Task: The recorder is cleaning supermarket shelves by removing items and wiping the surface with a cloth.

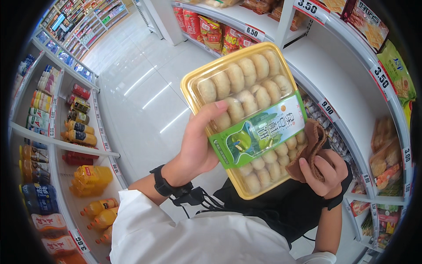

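Note:
My left hand (199,142) grips the left edge of a clear-lidded plastic tray of round pastries (244,122), its thumb lying on the lid. The tray has a yellow rim and a green printed paper band across it, and it is held tilted in front of me. Rows of pale pastries show through the lid above and below the band. My right hand (324,173) is closed on a brown cloth (311,148), which lies against the tray's lower right edge. Whether the right fingers also touch the tray is hidden by the cloth.
Shelves with bottled drinks (80,137) curve along the left. On the right, a white shelf (333,66) with price tags bears packaged food, and red snack bags (211,33) stand on a shelf at the top. Glossy tiled floor (141,85) lies between. Black cables hang near my waist.

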`<state>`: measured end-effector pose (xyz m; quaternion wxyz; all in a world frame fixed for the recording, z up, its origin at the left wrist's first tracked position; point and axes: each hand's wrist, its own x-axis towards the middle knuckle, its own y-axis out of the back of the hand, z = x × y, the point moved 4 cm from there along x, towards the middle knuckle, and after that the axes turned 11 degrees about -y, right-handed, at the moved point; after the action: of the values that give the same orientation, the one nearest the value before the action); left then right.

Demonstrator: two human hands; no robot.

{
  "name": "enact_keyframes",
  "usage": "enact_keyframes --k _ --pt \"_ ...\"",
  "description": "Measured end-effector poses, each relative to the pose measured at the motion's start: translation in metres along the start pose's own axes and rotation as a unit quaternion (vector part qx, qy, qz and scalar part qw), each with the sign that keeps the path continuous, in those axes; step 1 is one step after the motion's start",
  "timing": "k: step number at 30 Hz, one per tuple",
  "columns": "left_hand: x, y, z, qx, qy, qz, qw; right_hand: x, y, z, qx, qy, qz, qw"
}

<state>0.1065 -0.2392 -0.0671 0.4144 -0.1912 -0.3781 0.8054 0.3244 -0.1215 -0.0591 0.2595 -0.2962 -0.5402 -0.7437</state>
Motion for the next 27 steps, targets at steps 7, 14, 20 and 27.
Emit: enact_keyframes --k 7,14,20,27 --pt "0.007 0.008 0.010 0.130 -0.166 0.000 0.978 0.017 0.005 0.012 0.122 -0.153 0.056 0.979" --pt "0.007 0.015 0.008 0.136 -0.258 0.020 0.956 0.080 -0.010 0.021 0.190 -0.321 0.097 0.923" --pt "0.000 0.017 0.006 0.258 -0.310 0.025 0.915 0.124 -0.026 0.011 0.230 -0.279 0.214 0.908" --pt "-0.008 0.014 0.014 0.360 -0.380 -0.002 0.852 0.139 -0.052 -0.007 0.242 -0.271 0.158 0.918"
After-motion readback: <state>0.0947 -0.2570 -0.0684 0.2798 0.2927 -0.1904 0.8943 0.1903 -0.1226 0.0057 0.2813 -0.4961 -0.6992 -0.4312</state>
